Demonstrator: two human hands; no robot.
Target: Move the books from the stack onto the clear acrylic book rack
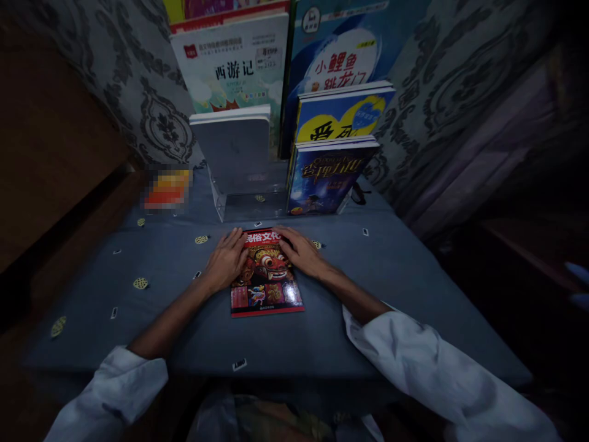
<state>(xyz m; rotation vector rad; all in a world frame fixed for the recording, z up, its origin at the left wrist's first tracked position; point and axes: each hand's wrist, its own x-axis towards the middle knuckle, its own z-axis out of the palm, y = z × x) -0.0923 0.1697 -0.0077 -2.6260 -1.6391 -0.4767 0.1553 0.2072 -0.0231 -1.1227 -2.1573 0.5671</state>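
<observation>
A book (267, 276) with a red and black cover lies face up on the table, a colourful mask printed across it. Over its upper left edge rests my left hand (227, 258), open, fingers extended and lying flat. My right hand (301, 250) lies on the upper right corner, also open with its fingers stretched out toward the title. Parts of the cover's side edges are hidden beneath both hands. Just beyond the book stands a clear stand (253, 205) holding several upright books, among them a dark blue book (329, 178) at the front right.
A patterned blue-grey cloth covers the table (391, 264). Behind the front row stand a yellow and blue book (345, 113), a pale green book (234, 67) and a grey-backed book (237, 150). A blurred orange item (166, 189) lies at the back left. Patterned curtains (161, 123) hang behind.
</observation>
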